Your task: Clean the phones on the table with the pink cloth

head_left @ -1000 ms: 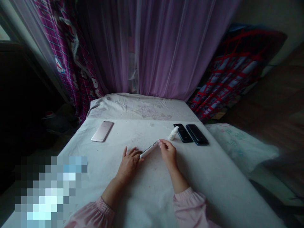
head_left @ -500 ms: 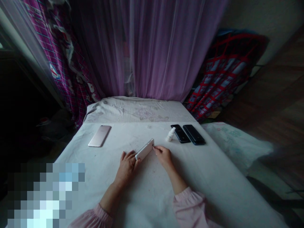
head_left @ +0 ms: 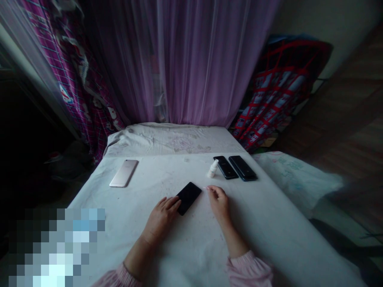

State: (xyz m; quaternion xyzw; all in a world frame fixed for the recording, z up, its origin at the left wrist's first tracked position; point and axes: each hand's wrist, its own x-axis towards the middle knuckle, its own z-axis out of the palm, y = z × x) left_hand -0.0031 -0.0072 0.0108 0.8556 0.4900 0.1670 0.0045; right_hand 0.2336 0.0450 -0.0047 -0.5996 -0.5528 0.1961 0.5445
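A smartphone (head_left: pixel 189 198) with a dark screen facing up is at the middle of the white-covered table. My left hand (head_left: pixel 163 215) holds its near left edge, fingertips over the screen. To the right of the phone, apart from it, my right hand (head_left: pixel 219 201) pinches a small thin white thing (head_left: pixel 205 187), too small to make out fully. Just beyond that hand stands a small white spray bottle (head_left: pixel 213 169), upright.
Two dark smartphones, one (head_left: pixel 226 167) behind the bottle and another (head_left: pixel 243 168) to its right, lie flat. A pinkish smartphone (head_left: pixel 123 173) lies face down at the left. Purple curtains (head_left: pixel 203 63) hang behind the table (head_left: pixel 143 159).
The phone has turned from standing on edge with its white side showing to screen up. My right hand has moved right, off the phone's end, with the white thing between its fingers.
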